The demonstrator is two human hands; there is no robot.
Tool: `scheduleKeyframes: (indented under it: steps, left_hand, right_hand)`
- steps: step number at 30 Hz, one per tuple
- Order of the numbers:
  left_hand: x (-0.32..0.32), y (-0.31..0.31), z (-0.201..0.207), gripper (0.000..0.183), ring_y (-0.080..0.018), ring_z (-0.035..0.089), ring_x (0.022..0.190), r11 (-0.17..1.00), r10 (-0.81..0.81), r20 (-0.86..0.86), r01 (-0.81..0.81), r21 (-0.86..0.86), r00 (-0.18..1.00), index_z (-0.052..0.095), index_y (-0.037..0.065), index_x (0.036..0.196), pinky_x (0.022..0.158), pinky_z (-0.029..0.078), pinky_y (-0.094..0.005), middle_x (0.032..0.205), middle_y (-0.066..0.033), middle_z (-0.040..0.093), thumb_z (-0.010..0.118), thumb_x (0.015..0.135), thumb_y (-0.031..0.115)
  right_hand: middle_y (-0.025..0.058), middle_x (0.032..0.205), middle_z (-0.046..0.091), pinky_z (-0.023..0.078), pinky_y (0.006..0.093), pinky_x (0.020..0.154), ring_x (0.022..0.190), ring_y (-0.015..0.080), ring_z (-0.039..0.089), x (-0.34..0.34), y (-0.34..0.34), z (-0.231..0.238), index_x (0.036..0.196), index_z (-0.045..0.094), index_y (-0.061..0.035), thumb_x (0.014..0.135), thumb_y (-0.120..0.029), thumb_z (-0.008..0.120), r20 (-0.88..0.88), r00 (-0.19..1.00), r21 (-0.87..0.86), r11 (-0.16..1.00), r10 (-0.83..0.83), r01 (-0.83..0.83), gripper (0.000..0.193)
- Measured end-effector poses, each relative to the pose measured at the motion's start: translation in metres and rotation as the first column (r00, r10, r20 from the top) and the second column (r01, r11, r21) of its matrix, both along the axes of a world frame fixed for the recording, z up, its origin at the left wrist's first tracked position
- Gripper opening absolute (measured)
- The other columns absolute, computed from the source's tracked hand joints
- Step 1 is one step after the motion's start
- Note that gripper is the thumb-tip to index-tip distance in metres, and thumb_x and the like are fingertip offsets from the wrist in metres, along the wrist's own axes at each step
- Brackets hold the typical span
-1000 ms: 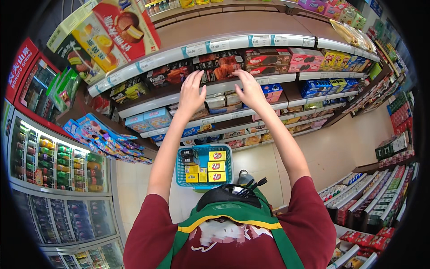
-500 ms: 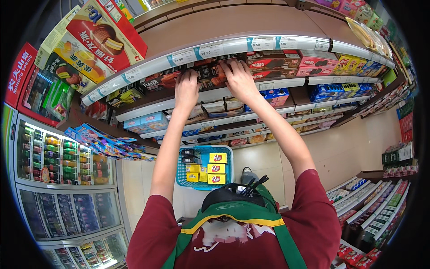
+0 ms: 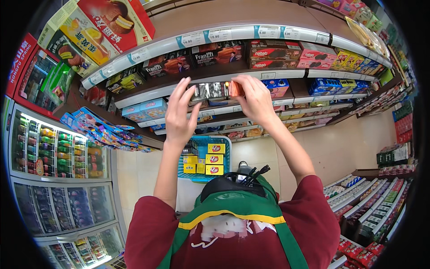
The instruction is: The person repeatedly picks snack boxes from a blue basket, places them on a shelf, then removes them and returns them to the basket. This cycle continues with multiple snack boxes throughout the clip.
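A small dark box of packaged biscuits [image 3: 212, 91] with a red end is in the air in front of the shelf, held between my hands. My right hand [image 3: 256, 99] grips its red right end, thumb below and fingers over the top. At its left end is my left hand [image 3: 179, 114], thumb and fingers curved around that corner. Behind and above, similar dark boxes [image 3: 166, 64] stand in a row on the shelf. Below my hands, a teal basket [image 3: 229, 154] on the floor holds several yellow boxes [image 3: 215, 158] and some dark boxes [image 3: 190, 148].
The curved shelf edge [image 3: 233, 34] with price tags runs above my hands. Brown and pink biscuit boxes [image 3: 317, 59] stand right of the dark row. Blue bagged snacks [image 3: 89, 123] hang at the left, beside a drinks fridge [image 3: 58, 152]. Low racks [image 3: 367, 210] are at the lower right.
My hands have drawn back from the shelf toward me, bringing a dark box out. Before, both hands were on the boxes in the row.
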State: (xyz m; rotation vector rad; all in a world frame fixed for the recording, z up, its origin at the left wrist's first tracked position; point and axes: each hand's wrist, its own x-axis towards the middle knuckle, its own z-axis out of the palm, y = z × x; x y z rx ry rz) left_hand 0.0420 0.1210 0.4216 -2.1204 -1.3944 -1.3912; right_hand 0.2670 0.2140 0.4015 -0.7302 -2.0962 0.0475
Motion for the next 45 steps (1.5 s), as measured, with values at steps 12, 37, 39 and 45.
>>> scheduleKeyframes:
  steps: [12, 37, 39, 45]
  left_hand:
    - [-0.006, -0.115, -0.055, 0.054, -0.0188, 0.071, 0.095, 0.814, -0.118, 0.786, 0.512, -0.274, 0.608, 0.053, -0.007, 0.13, 0.085, 0.058, -0.0312, 0.108, -0.0109, 0.069, 0.076, 0.081, -0.002]
    - [-0.08, -0.212, -0.13, 0.051, -0.0379, 0.07, 0.107, 0.965, -0.004, 0.405, 0.11, -0.239, 0.914, 0.053, -0.002, 0.105, 0.087, 0.058, -0.0398, 0.131, -0.0242, 0.064, 0.088, 0.071, 0.013]
    - [-0.084, -0.214, -0.141, 0.052, -0.035, 0.072, 0.102, 0.966, 0.04, 0.422, 0.072, -0.247, 0.906, 0.054, -0.002, 0.104, 0.084, 0.058, -0.0383, 0.127, -0.0223, 0.067, 0.089, 0.071, 0.016]
    - [-0.088, -0.209, -0.173, 0.053, -0.0321, 0.072, 0.097, 0.948, 0.17, 0.432, -0.027, -0.317, 0.886, 0.057, -0.003, 0.107, 0.081, 0.059, -0.0372, 0.123, -0.0182, 0.069, 0.088, 0.075, 0.026]
  right_hand:
    - [0.012, 0.132, 0.059, 0.044, 0.0356, 0.109, 0.126, 0.0199, 0.057, 0.007, -0.123, -0.016, 0.134, 0.048, 0.0007, 0.087, 0.0, 0.073, -0.476, 0.854, -0.714, 0.476, 0.209, -0.514, 0.053]
    - [0.024, 0.135, 0.045, 0.053, 0.0469, 0.094, 0.117, 0.0434, 0.058, -0.133, -0.24, 0.022, 0.154, 0.026, -0.0009, 0.07, -0.022, 0.088, 0.123, 0.961, -0.499, 0.852, 0.249, -0.157, 0.106]
    - [0.0238, 0.133, 0.046, 0.054, 0.047, 0.093, 0.116, 0.0427, 0.058, -0.144, -0.24, 0.02, 0.154, 0.026, 0.0004, 0.07, -0.023, 0.088, 0.197, 0.951, -0.551, 0.829, 0.24, -0.095, 0.107]
    - [0.026, 0.128, 0.052, 0.054, 0.0464, 0.093, 0.114, 0.0437, 0.06, -0.171, -0.202, -0.004, 0.145, 0.033, 0.0079, 0.064, -0.023, 0.089, 0.448, 0.834, -0.599, 0.801, 0.321, 0.014, 0.104]
